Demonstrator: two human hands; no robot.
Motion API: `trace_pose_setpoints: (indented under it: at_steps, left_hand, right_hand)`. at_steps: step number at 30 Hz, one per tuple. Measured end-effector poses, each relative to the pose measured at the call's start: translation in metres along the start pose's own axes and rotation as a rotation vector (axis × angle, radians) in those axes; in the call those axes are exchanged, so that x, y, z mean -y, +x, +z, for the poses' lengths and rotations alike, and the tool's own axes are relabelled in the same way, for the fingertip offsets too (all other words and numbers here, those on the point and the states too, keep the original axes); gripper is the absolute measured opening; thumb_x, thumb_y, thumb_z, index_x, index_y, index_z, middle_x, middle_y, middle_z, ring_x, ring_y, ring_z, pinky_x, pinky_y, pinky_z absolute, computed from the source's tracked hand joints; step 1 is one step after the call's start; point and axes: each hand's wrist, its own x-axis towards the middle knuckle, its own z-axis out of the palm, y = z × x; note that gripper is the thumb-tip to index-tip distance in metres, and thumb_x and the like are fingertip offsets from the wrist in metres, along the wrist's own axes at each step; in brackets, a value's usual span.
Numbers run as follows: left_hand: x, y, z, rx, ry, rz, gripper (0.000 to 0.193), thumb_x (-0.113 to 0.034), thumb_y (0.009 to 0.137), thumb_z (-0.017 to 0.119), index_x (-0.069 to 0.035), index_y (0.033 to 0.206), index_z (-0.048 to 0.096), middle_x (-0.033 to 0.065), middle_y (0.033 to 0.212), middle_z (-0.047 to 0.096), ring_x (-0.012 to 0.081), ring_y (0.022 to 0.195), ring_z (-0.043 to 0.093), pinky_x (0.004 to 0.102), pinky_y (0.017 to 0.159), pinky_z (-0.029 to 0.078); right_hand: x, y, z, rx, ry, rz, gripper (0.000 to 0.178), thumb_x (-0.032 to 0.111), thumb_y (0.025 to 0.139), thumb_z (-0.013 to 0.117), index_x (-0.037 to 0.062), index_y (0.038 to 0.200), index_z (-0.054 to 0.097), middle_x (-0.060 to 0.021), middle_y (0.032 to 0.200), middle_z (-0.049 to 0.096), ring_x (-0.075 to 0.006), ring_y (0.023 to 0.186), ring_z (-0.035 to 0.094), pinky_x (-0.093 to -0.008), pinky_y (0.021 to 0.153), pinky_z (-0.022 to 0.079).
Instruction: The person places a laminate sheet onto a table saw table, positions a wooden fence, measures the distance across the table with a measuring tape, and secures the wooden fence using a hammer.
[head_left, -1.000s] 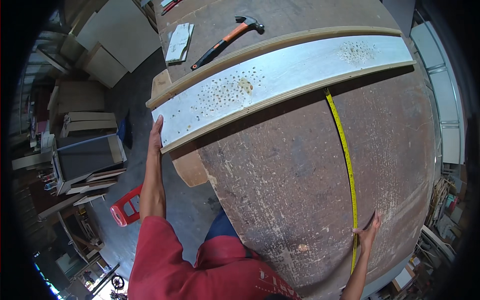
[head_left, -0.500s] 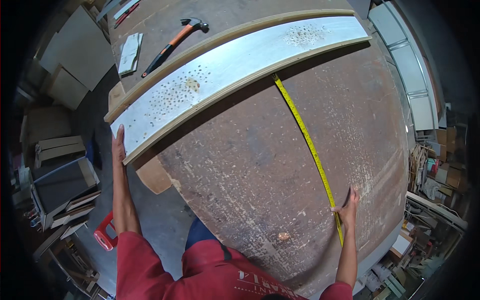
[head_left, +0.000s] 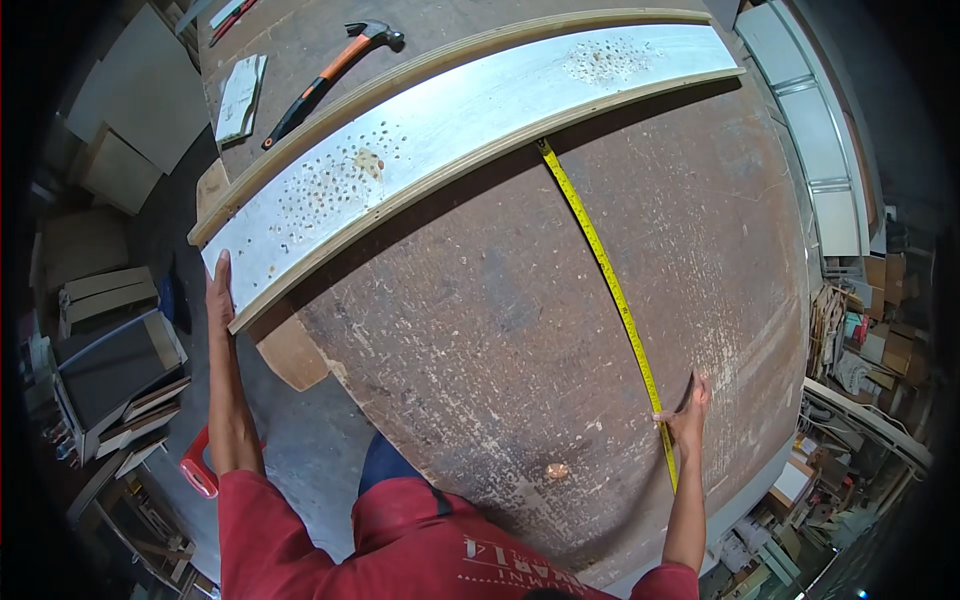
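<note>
A long white panel with wooden strips along both edges (head_left: 480, 85) lies slantwise across the far part of the brown worktable (head_left: 480, 300). Clusters of small dark holes or specks mark its white face. At its left end, my left hand (head_left: 219, 290) grips the panel with the thumb on top and the other fingers hidden. A yellow tape measure blade (head_left: 605, 265) runs from the panel's near edge toward me. Beside that blade my right hand (head_left: 688, 412) is open, its thumb touching the tape and its fingers stretched away from me. The tape's near end is hidden by my right forearm.
Beyond the panel lie a claw hammer (head_left: 330, 82) with an orange and black handle and a folded white piece (head_left: 241, 98). A small copper-coloured round spot (head_left: 556, 471) shows on the tabletop. Boards and boxes crowd the floor left; a red handle (head_left: 198, 465) sits low there.
The whole view has shifted a little, so the table and everything on it appear slightly further left. Both hands keep their places on the panel and the tape.
</note>
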Motion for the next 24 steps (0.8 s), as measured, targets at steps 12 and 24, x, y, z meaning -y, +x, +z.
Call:
trace_pose_setpoints:
  at_steps: [12, 24]
  left_hand:
    - [-0.002, -0.006, 0.016, -0.007, 0.033, 0.077, 0.075, -0.032, 0.092, 0.073, 0.001, 0.148, 0.037, 0.0144, 0.138, 0.053, 0.0225, 0.127, 0.050, 0.0332, 0.109, 0.038]
    - [-0.019, -0.016, 0.023, -0.047, 0.090, 0.230, 0.085, -0.032, 0.087, 0.078, -0.002, 0.152, 0.032, 0.0161, 0.135, 0.056, 0.0232, 0.122, 0.055, 0.0336, 0.106, 0.042]
  right_hand:
    - [0.006, 0.001, -0.003, 0.086, -0.005, -0.028, 0.134, 0.002, 0.039, 0.097, 0.0095, 0.154, 0.029, -0.0237, 0.158, 0.023, -0.0386, 0.146, 0.028, -0.0421, 0.121, 0.030]
    - [-0.011, 0.000, 0.002, 0.061, 0.021, -0.101, 0.129, 0.000, 0.042, 0.096, 0.0105, 0.153, 0.031, -0.0225, 0.157, 0.026, -0.0379, 0.145, 0.030, -0.0415, 0.121, 0.029]
